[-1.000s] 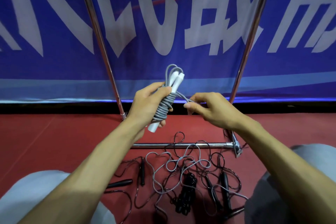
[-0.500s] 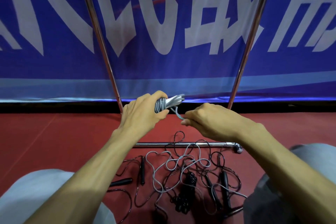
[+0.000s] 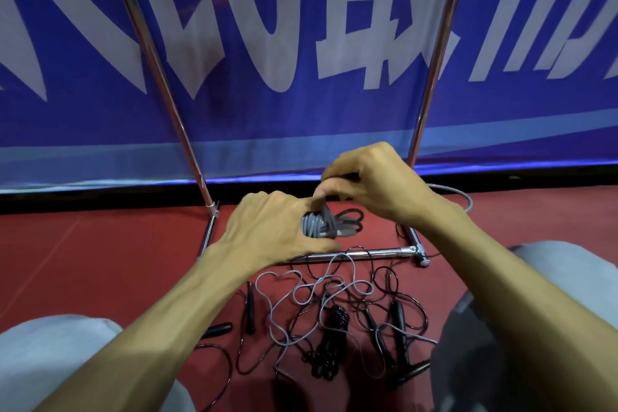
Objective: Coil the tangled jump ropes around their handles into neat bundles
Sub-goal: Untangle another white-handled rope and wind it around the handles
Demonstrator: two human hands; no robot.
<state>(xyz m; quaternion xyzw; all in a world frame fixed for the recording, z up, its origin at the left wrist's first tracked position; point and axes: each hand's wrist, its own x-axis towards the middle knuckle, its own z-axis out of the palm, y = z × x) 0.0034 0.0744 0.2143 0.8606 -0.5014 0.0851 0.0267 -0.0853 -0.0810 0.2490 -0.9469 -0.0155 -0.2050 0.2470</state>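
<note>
Above the red floor (image 3: 100, 261), the left hand (image 3: 274, 231) is curled tight round a grey jump rope bundle (image 3: 312, 227), its smooth round cord wound in neat rings. The right hand (image 3: 374, 184) pinches a strand of that cord just above the bundle (fingertips bunched together). Down between the knees lies a messy heap: a loose grey rope (image 3: 256, 284), thin black ropes (image 3: 399, 318) and a curly black bundle (image 3: 331, 344). A shiny metal frame (image 3: 368, 252) stands before a blue banner (image 3: 267, 117).
</note>
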